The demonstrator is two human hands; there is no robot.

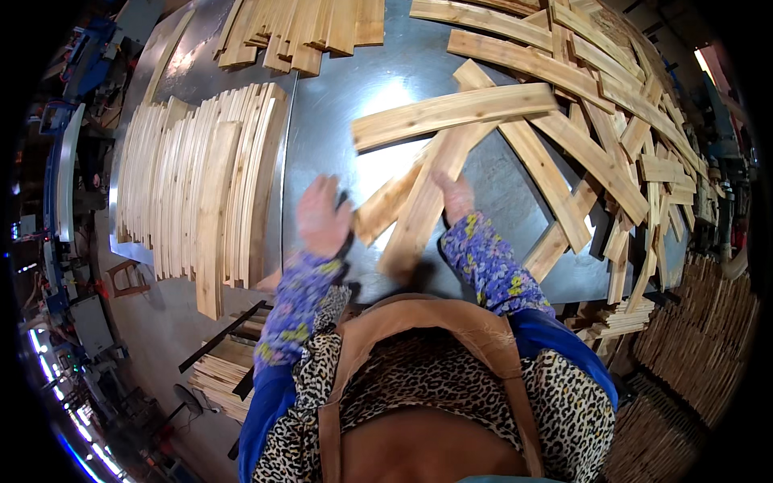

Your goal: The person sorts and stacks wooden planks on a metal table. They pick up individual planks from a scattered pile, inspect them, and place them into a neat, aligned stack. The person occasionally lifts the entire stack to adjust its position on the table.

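My left hand point(322, 217) is raised over the metal tabletop with its fingers stretched out, holding nothing. It is left of a shorter, rough-edged board point(390, 201). My right hand point(455, 196) grips the right edge of a wooden board point(431, 197) that slants toward me; its fingers are partly hidden and slightly blurred. The near end of this board is blurred too. Across its far end lies another knotty board point(455, 114).
Many thin boards stand on edge in a row point(197, 185) at the left. More boards point(322, 28) lie at the far side. A loose, crisscrossed heap of boards point(596, 145) covers the right side of the metal table point(354, 80). Stacked strips point(692, 330) stand at the lower right.
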